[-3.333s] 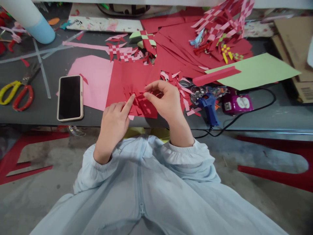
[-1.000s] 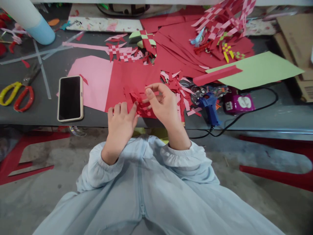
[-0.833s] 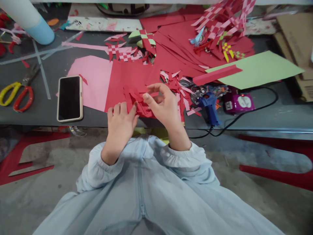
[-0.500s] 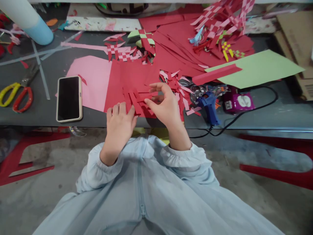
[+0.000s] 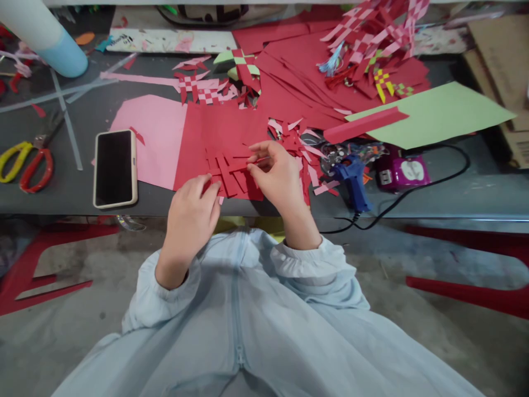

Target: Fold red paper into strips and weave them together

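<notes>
My left hand [image 5: 192, 207] is at the table's front edge, its fingers curled together over the lower left of a red paper sheet [image 5: 231, 124]. Red paper shows between the thumb and fingers, but what they grip is unclear. To its right, my right hand [image 5: 275, 173] has thumb and index finger closing on the end of a red paper strip [image 5: 238, 167]. Several red strips [image 5: 223, 175] lie crossed over each other between the hands. Beside my right hand is a heap of red and pink paper scraps [image 5: 295, 138].
On the left lie a phone [image 5: 115, 168], scissors [image 5: 39, 142] and a pink sheet [image 5: 159, 140]. A blue glue gun [image 5: 353, 179] with a black cord and a purple box [image 5: 403, 173] are at right. Behind are a green sheet [image 5: 442, 116] and woven paper pieces [image 5: 206, 89].
My left hand has lifted off the strips, shifting slightly left and toward me, its fingers curling. My right hand has moved slightly left, its fingertips drawing closer together at the strip.
</notes>
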Tool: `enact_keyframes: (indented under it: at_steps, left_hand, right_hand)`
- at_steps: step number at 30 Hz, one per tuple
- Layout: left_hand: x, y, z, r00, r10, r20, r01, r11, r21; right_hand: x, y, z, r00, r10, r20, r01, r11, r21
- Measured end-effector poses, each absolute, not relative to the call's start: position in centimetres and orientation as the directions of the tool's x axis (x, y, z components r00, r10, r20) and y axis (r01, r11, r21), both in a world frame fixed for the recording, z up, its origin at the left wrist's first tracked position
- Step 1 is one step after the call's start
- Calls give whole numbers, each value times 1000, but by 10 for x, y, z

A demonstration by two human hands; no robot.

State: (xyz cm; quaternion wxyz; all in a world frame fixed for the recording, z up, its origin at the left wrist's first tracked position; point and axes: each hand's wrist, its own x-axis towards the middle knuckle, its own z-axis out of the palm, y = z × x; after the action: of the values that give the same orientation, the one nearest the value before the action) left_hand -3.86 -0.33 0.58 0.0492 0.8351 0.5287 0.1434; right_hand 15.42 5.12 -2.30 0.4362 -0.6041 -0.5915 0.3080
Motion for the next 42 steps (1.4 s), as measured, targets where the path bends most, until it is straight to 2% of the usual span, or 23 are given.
enact_keyframes:
  at_steps: [4,7,14,36,42]
  left_hand:
    - [-29,-7,4,483,833,270,819,-538,198]
    - [-20,-9,-3,545,796,264,786,-594,170]
    - [-16,-10,-11,540,825,167,800,-565,203]
    - [-17,-11,-9,547,822,160,797,-569,202]
    - [-18,-12,-8,563,803,193,789,-592,163]
  right_hand:
    - [155,54,-25,99,984,149,466,86,-880]
    - [156,56,-27,91,982,165,490,100,-866]
    - [160,58,-26,98,977,188,499,115,-859]
    - [159,57,-28,73,981,182,465,128,-876]
    - [156,56,-27,67,984,167,466,117,-877]
